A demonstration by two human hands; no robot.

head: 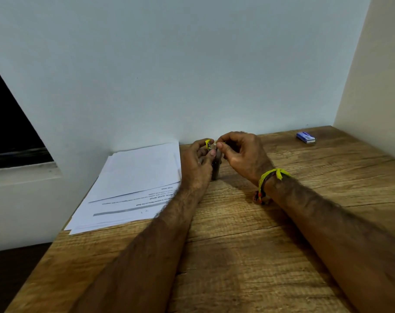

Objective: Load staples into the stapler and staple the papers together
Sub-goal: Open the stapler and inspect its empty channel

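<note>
A small stapler (216,170) with yellow parts stands on end on the wooden desk near the back wall. My left hand (197,163) grips it from the left, thumb against its side. My right hand (241,154) is at the stapler's top, thumb and forefinger pinched together there; whether a strip of staples sits between them is too small to tell. A loose stack of white papers (133,184) lies flat to the left of my left hand, some printed text showing on a lower sheet. A blue staple box (305,137) rests at the far right of the desk.
The wooden desk (248,256) meets a pale wall right behind the hands and a side wall at the right. Its left edge runs diagonally under the papers. A dark window opening (9,123) is at the left.
</note>
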